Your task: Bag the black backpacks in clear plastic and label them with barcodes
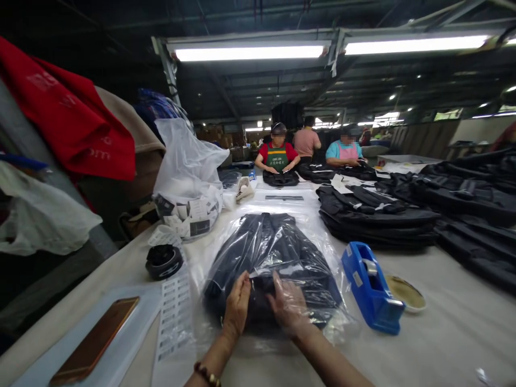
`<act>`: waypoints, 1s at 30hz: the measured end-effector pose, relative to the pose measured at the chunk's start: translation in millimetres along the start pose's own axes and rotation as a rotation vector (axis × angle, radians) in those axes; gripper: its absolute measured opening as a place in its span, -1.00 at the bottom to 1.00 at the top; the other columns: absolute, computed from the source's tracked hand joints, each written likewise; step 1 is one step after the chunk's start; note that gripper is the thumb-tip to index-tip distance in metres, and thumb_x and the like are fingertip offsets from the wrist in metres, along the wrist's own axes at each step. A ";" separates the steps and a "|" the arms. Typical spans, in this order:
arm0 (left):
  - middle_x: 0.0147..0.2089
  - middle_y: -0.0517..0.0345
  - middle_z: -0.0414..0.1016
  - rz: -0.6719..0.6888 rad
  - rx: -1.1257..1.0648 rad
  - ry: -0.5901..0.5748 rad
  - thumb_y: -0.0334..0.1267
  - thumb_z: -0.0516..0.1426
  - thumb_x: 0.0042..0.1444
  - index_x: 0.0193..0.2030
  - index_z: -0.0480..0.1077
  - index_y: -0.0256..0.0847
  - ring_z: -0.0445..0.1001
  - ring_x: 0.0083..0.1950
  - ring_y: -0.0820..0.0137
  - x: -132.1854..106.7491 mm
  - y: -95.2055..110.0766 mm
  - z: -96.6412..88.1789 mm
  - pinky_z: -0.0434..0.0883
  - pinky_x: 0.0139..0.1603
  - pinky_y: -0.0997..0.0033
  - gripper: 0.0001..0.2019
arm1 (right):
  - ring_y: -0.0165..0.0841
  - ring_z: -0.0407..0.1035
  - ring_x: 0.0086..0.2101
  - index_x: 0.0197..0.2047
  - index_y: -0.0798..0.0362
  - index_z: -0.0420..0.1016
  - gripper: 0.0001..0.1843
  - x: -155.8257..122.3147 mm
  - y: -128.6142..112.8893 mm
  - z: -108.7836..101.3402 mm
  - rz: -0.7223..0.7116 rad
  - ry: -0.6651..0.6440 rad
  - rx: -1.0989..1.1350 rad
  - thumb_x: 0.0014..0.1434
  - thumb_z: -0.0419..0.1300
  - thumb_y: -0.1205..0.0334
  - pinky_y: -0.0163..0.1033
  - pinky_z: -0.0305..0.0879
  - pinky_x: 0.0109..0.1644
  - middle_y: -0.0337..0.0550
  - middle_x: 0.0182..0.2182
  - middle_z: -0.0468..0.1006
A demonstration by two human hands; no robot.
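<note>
Two hands (angled inward) touch clear plastic.

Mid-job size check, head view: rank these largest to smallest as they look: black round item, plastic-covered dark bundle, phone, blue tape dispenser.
1. Plastic-covered dark bundle, clearly largest
2. Blue tape dispenser and phone: too alike to rank, their shapes differing
3. Black round item, smallest

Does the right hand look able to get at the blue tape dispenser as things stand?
Probably yes: the blue tape dispenser stands uncovered, to the right of the clear bag, though the right hand seems partly covered by that plastic and may need drawing out first.
</note>
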State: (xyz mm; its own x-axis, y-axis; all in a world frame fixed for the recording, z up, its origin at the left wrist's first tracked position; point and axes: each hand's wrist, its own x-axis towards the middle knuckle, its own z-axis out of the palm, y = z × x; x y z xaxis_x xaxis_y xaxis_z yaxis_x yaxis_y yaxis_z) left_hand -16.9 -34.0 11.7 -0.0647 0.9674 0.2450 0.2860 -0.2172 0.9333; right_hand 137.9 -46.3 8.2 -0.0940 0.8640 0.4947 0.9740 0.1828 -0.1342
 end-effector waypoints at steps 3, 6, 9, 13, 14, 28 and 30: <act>0.06 -0.06 0.42 -0.066 -0.119 0.066 0.03 -0.07 0.18 0.06 0.32 -0.27 0.34 0.13 0.24 3.1 1.6 -4.8 0.23 0.22 0.14 -0.53 | -0.09 0.40 -0.21 0.07 0.24 0.33 -0.48 14.6 -13.0 1.4 0.092 -0.028 0.082 0.07 0.18 0.13 -0.07 0.32 -0.16 0.13 -0.23 0.53; 0.06 -0.05 0.42 0.030 -0.025 0.044 -0.02 -0.09 0.21 0.04 0.34 -0.27 0.36 0.12 0.25 11.5 10.9 -12.2 0.27 0.20 0.12 -0.56 | -0.15 0.38 -0.16 0.01 0.15 0.38 -0.60 22.0 -30.7 4.6 0.045 -0.035 0.143 0.11 0.14 0.18 -0.13 0.29 -0.11 0.06 -0.19 0.52; 0.10 0.00 0.39 0.231 0.253 -0.036 -0.13 -0.07 0.21 0.03 0.36 -0.24 0.29 0.18 0.24 25.8 23.3 -20.1 0.23 0.23 0.07 -0.64 | -0.26 0.40 -0.25 0.04 0.03 0.34 -0.61 24.8 -48.0 3.6 -0.049 -0.070 0.168 0.13 0.10 0.19 -0.21 0.29 -0.19 -0.13 -0.27 0.54; 0.00 0.04 0.47 0.434 0.683 -0.221 -0.28 -0.06 0.21 -0.06 0.42 -0.21 0.33 0.15 0.22 34.9 21.1 -21.1 0.26 0.19 -0.01 -0.72 | -0.31 0.38 -0.23 -0.06 -0.01 0.41 -0.73 22.2 -42.5 -6.3 -0.114 -0.108 0.140 0.17 0.04 0.26 -0.21 0.25 -0.12 -0.17 -0.26 0.54; 0.00 0.03 0.48 0.472 0.758 -0.249 -0.29 -0.06 0.22 -0.06 0.41 -0.21 0.34 0.14 0.23 33.6 16.4 -19.9 0.28 0.18 0.02 -0.72 | -0.30 0.37 -0.18 -0.09 -0.03 0.43 -0.74 21.0 -33.9 -8.2 -0.120 -0.114 0.120 0.17 0.04 0.28 -0.18 0.22 -0.04 -0.17 -0.21 0.53; 0.19 0.13 0.31 0.632 1.023 -0.185 -0.27 -0.07 0.24 0.17 0.22 -0.01 0.23 0.22 0.14 12.4 -9.2 -18.1 0.27 0.13 -0.08 -0.63 | -0.10 0.39 -0.12 0.05 -0.12 0.40 -0.56 10.1 55.0 7.7 0.102 -0.093 -0.173 0.10 0.07 0.37 -0.01 0.30 -0.12 -0.07 0.07 0.40; 0.19 0.14 0.30 0.631 1.045 -0.183 -0.26 -0.05 0.22 0.16 0.24 0.05 0.22 0.22 0.11 10.5 -9.1 -18.4 0.25 0.13 -0.13 -0.64 | -0.07 0.33 -0.03 0.09 -0.10 0.35 -0.55 3.3 54.4 8.2 0.104 -0.066 -0.177 0.12 0.07 0.32 0.03 0.25 -0.03 -0.06 0.11 0.36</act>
State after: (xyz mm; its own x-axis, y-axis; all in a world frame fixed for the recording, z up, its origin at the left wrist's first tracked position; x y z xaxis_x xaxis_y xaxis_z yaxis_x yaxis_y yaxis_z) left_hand -37.8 -24.2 10.5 0.4722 0.7534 0.4576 0.8508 -0.5253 -0.0130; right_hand 188.9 -29.6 -4.5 0.0008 0.9039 0.4277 0.9996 0.0111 -0.0254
